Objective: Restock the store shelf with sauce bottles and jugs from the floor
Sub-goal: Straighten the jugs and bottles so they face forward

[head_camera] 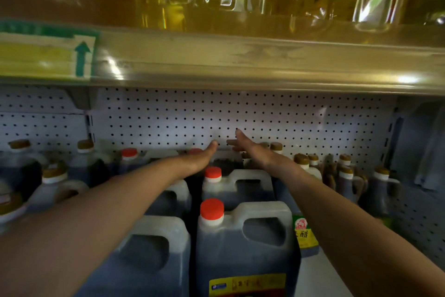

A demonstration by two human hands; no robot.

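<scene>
Your left hand point(201, 158) and right hand point(248, 146) both reach deep into the shelf with fingers straight, gripping nothing; they flank the far jug point(222, 160) at the back, though whether the palms actually touch it you cannot tell from here. Nearer you stand two more red-capped jugs in the same row, the middle jug point(237, 187) and the near jug point(245, 246), with another jug point(154, 255) just left of it. To finish well, press evenly on both sides and seat the far jug square against the pegboard point(192, 116). Mind the smaller bottles point(346, 176) crowded on the right; your forearm passes just beside them.
</scene>
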